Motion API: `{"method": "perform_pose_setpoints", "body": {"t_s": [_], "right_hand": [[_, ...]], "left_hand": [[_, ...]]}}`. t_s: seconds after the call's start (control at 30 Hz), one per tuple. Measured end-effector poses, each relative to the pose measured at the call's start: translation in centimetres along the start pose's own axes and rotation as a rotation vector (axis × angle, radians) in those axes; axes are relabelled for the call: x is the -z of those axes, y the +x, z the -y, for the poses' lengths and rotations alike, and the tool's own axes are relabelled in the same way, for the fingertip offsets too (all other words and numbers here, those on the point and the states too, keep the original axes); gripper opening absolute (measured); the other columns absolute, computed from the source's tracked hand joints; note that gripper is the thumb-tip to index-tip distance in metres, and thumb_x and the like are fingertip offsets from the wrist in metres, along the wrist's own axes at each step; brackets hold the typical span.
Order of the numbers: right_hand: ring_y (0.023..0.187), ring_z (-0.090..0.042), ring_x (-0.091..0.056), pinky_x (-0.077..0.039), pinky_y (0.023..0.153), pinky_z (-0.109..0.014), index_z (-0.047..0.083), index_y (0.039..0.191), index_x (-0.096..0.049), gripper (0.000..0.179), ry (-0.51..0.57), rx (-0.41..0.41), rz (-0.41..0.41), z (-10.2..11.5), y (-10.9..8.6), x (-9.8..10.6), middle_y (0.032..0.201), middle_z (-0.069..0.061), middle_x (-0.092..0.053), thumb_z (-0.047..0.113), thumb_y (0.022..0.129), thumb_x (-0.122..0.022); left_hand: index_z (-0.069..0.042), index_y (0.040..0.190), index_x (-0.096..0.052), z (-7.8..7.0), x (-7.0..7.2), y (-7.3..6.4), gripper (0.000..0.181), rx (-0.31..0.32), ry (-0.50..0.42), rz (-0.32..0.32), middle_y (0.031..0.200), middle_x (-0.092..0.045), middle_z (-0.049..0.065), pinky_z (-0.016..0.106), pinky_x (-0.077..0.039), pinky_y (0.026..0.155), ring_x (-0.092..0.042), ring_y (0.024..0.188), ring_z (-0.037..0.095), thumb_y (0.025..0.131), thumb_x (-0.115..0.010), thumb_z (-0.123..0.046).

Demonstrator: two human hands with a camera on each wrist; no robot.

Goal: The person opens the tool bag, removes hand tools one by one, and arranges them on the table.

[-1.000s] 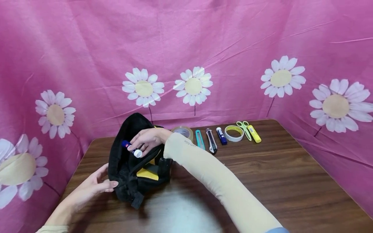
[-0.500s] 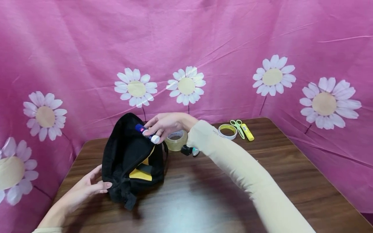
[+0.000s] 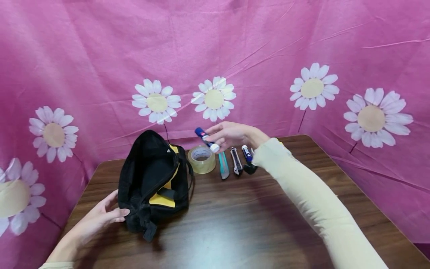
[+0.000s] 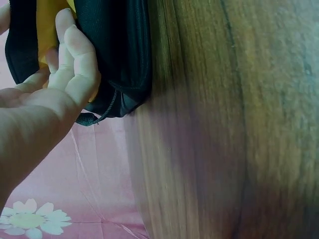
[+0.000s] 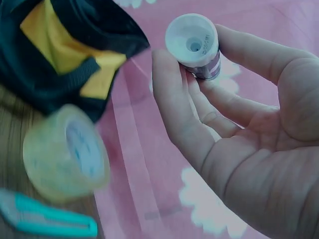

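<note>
My right hand (image 3: 231,134) pinches a blue glue stick with a white cap (image 3: 206,140) between thumb and fingers, above and behind the clear tape roll (image 3: 201,160). In the right wrist view the round white end (image 5: 192,41) of the stick faces the camera. A black and yellow backpack (image 3: 181,179) stands on the left of the table, its dark mouth gaping toward me. My left hand (image 3: 102,216) holds the backpack's lower left edge, thumb in front and fingers behind. In the left wrist view those fingers (image 4: 82,64) lie against its yellow and black side.
Right of the tape roll lie a teal cutter (image 3: 223,166), a grey and black cutter (image 3: 236,160) and another blue glue stick (image 3: 246,153). My right sleeve (image 3: 302,183) covers the spot farther right. A pink flowered cloth (image 3: 262,74) hangs round the wooden table (image 3: 215,216).
The right hand has drawn the glue stick out of the backpack's mouth and moved right, past the tape roll. The left hand keeps its hold on the backpack. The view has shifted slightly.
</note>
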State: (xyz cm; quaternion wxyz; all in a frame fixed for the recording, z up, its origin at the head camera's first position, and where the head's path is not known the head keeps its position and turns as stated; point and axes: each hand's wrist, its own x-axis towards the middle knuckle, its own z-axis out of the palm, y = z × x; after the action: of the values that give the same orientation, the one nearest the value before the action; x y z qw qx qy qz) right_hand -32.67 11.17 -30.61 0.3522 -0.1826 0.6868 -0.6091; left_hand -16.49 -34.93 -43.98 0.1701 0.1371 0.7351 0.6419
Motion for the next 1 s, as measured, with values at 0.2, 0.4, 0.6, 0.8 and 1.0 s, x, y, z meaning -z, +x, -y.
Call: {"method": "perform_pose_setpoints", "body": {"t_s": [0.2, 0.4, 0.6, 0.8, 1.0], "right_hand": [[0.070, -0.012, -0.062, -0.057, 0.085, -0.043, -0.004, 0.156, -0.028, 0.062, 0.063, 0.034, -0.117, -3.2, -4.3, 5.2, 0.089, -0.006, -0.064, 0.010, 0.103, -0.058], [0.082, -0.014, -0.065, -0.055, 0.089, -0.042, -0.005, 0.154, -0.031, 0.061, 0.057, 0.042, -0.305, -6.3, -8.6, 10.1, 0.100, -0.004, -0.065, 0.014, 0.104, -0.059], [0.084, -0.010, -0.065, -0.056, 0.088, -0.038, -0.005, 0.155, -0.031, 0.065, 0.013, 0.036, -0.459, -9.9, -11.8, 14.0, 0.112, -0.002, -0.067, 0.021, 0.104, -0.061], [0.080, -0.009, -0.069, -0.057, 0.083, -0.034, 0.005, 0.142, -0.049, 0.045, 0.065, 0.037, -0.582, -14.0, -14.3, 17.4, 0.100, 0.005, -0.073, 0.021, 0.103, -0.063], [0.076, -0.005, -0.066, -0.058, 0.076, -0.029, -0.001, 0.144, -0.044, 0.053, 0.001, 0.016, -0.708, -17.3, -15.3, 19.7, 0.090, 0.008, -0.070, 0.023, 0.101, -0.066]], "left_hand": [[0.002, 0.154, -0.020, 0.4, -0.6, -0.1, 0.066, 0.012, 0.054, -0.075, 0.129, -0.062, -0.006, 0.030, -0.054, 0.087, -0.063, 0.107, 0.008, 0.100, -0.057, -0.002], [0.001, 0.156, -0.020, 0.4, -0.9, 0.0, 0.070, 0.023, 0.081, -0.106, 0.129, -0.063, -0.008, 0.029, -0.053, 0.088, -0.063, 0.109, 0.008, 0.099, -0.060, -0.004], [0.001, 0.155, -0.022, 0.3, -0.9, 0.0, 0.069, 0.019, 0.081, -0.100, 0.130, -0.063, -0.004, 0.028, -0.052, 0.088, -0.063, 0.110, 0.009, 0.098, -0.061, -0.003], [0.000, 0.153, -0.024, 0.4, -1.0, 0.0, 0.066, 0.012, 0.054, -0.098, 0.128, -0.064, -0.003, 0.028, -0.052, 0.087, -0.063, 0.108, 0.010, 0.098, -0.060, -0.002], [0.002, 0.153, -0.024, 0.4, -1.0, 0.0, 0.066, -0.009, 0.071, -0.103, 0.131, -0.060, -0.003, 0.029, -0.053, 0.087, -0.062, 0.109, 0.010, 0.098, -0.060, -0.002]]}}
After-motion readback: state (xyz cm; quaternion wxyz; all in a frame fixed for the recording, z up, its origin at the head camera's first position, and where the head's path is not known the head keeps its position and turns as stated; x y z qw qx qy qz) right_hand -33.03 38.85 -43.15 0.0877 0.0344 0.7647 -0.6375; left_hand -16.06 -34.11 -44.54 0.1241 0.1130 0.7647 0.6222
